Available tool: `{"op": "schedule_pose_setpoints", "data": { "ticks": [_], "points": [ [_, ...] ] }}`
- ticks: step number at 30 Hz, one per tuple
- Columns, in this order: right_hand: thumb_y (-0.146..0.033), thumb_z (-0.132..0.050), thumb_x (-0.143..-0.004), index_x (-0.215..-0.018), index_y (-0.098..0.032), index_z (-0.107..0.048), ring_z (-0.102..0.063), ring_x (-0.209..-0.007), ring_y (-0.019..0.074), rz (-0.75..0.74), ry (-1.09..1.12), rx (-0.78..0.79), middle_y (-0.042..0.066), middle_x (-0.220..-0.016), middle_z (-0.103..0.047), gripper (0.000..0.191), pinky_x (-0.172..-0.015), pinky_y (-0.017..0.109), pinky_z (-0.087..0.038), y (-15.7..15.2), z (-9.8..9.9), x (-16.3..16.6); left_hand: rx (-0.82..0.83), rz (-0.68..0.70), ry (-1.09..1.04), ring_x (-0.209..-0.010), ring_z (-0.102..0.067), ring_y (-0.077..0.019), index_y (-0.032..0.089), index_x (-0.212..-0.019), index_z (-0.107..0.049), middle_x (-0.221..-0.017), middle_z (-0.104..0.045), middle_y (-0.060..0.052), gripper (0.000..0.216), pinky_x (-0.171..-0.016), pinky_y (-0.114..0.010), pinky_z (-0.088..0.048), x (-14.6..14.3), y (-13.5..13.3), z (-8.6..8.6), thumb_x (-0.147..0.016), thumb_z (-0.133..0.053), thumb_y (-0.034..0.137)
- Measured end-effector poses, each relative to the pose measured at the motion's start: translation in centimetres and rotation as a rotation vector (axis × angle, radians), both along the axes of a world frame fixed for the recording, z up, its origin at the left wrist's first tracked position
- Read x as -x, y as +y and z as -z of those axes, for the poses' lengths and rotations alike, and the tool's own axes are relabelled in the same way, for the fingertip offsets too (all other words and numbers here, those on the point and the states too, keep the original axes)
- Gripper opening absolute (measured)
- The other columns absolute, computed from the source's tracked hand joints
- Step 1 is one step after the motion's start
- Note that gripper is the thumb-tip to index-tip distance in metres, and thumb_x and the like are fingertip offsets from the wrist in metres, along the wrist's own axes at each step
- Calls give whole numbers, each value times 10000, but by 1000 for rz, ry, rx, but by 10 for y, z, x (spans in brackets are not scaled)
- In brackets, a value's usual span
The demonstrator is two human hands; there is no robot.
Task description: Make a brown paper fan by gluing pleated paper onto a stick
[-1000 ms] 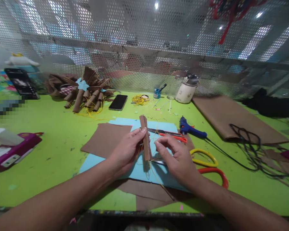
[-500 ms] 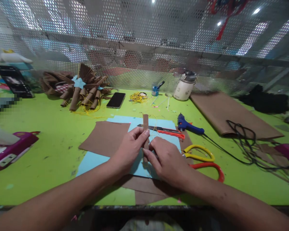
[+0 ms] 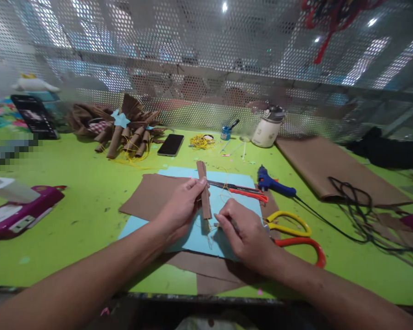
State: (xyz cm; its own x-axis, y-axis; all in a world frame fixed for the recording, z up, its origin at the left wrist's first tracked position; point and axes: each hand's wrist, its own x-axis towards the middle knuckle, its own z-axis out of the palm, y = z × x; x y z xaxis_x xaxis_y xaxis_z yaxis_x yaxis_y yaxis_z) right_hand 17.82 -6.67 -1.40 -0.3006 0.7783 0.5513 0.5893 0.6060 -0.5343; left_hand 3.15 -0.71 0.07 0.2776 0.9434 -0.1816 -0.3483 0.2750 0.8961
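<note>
My left hand (image 3: 181, 207) is closed around a folded brown paper strip (image 3: 203, 189), holding it upright over a light blue sheet (image 3: 206, 220). My right hand (image 3: 242, 231) is just right of the strip's lower end, its fingers pinched on a thin yellow thread (image 3: 209, 227) that hangs from the strip. A brown paper sheet (image 3: 147, 197) lies under my left hand's side. Scissors with yellow and red handles (image 3: 292, 231) lie right of my right hand.
On the green table (image 3: 82, 197) are a blue glue gun (image 3: 273, 183) with a black cord, an orange-handled cutter (image 3: 242, 190), a phone (image 3: 171, 145), a heap of rolled brown paper pieces (image 3: 124, 130), a white jar (image 3: 266, 128), a purple punch (image 3: 19, 213) and a large brown sheet (image 3: 333, 169).
My right hand went in to the strip's lower end, then drew slightly right and down with the thread. The strip stayed upright in my left hand.
</note>
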Motion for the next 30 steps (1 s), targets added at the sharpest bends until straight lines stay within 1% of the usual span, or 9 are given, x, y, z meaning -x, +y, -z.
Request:
{"op": "schedule_pose_setpoints", "data": {
  "ticks": [4, 9, 13, 16, 19, 21, 23, 26, 30],
  "points": [
    [-156, -453, -904, -781, -186, -509, -495, -668, 138, -24, 102, 101, 16, -730, -527, 139, -629, 264, -396, 3, -1, -1, 25, 46, -18, -567, -432, -89, 149, -731, -567, -643, -506, 23, 243, -533, -194, -366, 0, 0, 0, -753, -694, 356],
    [-180, -482, -899, -795, -178, -540, -520, -696, 136, -34, 200, 208, 15, -742, -551, 119, -657, 265, -421, 5, -6, -3, 1, 47, -15, -580, -434, -94, 152, -715, -564, -643, -508, 22, 253, -549, -204, -375, -1, 0, 1, -747, -699, 364],
    [-264, -503, -905, -819, -173, -540, -513, -681, 139, -28, 157, 281, 17, -744, -549, 131, -637, 269, -419, 4, -10, -2, -33, 49, 15, -579, -443, -96, 159, -714, -552, -641, -508, 29, 280, -558, -213, -371, -2, -1, 2, -748, -690, 400],
    [-295, -516, -903, -802, -180, -502, -477, -652, 136, -13, 32, 273, 7, -733, -531, 154, -609, 268, -384, 3, -9, -1, -73, 55, 91, -588, -457, -102, 163, -725, -545, -636, -511, 31, 278, -569, -223, -366, -4, -4, 2, -762, -668, 410],
    [-256, -489, -912, -764, -189, -462, -450, -643, 138, -23, -100, 235, 5, -730, -522, 164, -597, 273, -345, 4, -7, 0, -141, 51, 212, -562, -422, -95, 165, -699, -537, -602, -493, 39, 257, -548, -222, -340, -7, -10, 0, -783, -642, 384],
    [-208, -464, -912, -757, -193, -450, -444, -637, 139, -47, -138, 216, 2, -721, -514, 157, -594, 271, -335, 4, -6, 0, -178, 37, 268, -558, -404, -93, 165, -686, -536, -593, -484, 42, 244, -538, -220, -333, -8, -13, 0, -794, -627, 365],
    [-175, -449, -908, -751, -197, -445, -442, -626, 136, -66, -124, 208, -5, -701, -504, 158, -589, 264, -335, 4, -6, 1, -196, 23, 286, -562, -404, -94, 166, -682, -539, -594, -483, 42, 238, -535, -218, -335, -9, -13, 1, -790, -631, 357],
    [-170, -449, -900, -716, -200, -435, -427, -601, 128, -39, -59, 178, -15, -666, -477, 187, -574, 257, -327, 2, -5, 1, -162, -10, 218, -568, -425, -95, 166, -693, -551, -604, -495, 39, 251, -539, -213, -351, -7, -8, 5, -757, -667, 379],
    [-199, -442, -902, -706, -197, -447, -411, -576, 118, -17, 42, 126, -21, -648, -455, 196, -566, 256, -330, 1, -4, 0, -35, -44, 26, -561, -457, -93, 158, -728, -567, -618, -516, 37, 266, -541, -208, -384, -1, 4, 7, -715, -717, 377]
  ]
}}
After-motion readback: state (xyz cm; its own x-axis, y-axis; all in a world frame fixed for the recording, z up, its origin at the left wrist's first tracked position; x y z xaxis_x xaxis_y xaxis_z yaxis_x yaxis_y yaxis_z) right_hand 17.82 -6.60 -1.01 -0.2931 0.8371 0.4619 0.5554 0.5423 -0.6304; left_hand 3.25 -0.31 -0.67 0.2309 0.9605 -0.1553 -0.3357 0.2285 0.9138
